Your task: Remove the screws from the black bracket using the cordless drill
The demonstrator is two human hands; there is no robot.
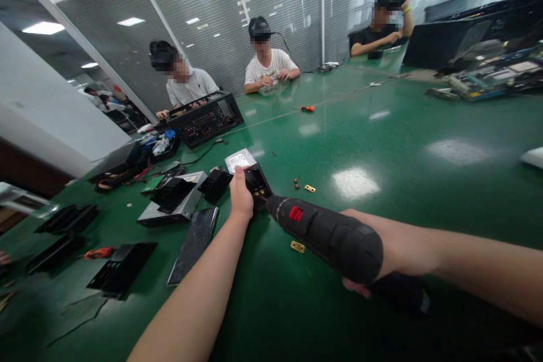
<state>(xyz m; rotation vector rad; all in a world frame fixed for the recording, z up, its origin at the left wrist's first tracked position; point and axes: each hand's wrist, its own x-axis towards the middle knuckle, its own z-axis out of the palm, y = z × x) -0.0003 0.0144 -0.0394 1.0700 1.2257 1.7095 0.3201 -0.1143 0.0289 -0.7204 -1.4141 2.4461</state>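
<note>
Green surface (382, 141) carries everything; both of the person's arms reach out over it from the near edge.

Black electric screwdriver (326, 235): right hand (382, 260) is wrapped closed around its grip, barrel laid almost level and pointing away and toward the left hand. The tip meets the near corner of the black bracket (257, 184), which probably puts the bit in line with a screw on that side; the screw itself is too small to make out.

Black bracket: sits just ahead of the left hand (241, 195), with a silver hard drive (240, 159) showing at its far end. Left hand presses down on the bracket's top edge, fingers curled over it, hand closed on the part. This reads as bracing, so the part does not slide or turn under the tool.

Arm pose: left forearm runs straight out, wrist flat. Right forearm comes in from the right side, wrist slightly bent inward to aim the tool.

Further left of the left hand: a grey metal case (173, 201), a dark flat panel (194, 244), several black trays (121, 268).

Small items: brass-coloured clips, one (297, 246) just below the tool barrel, another (310, 188) beyond it, lying loose within reach of the right hand.
</note>
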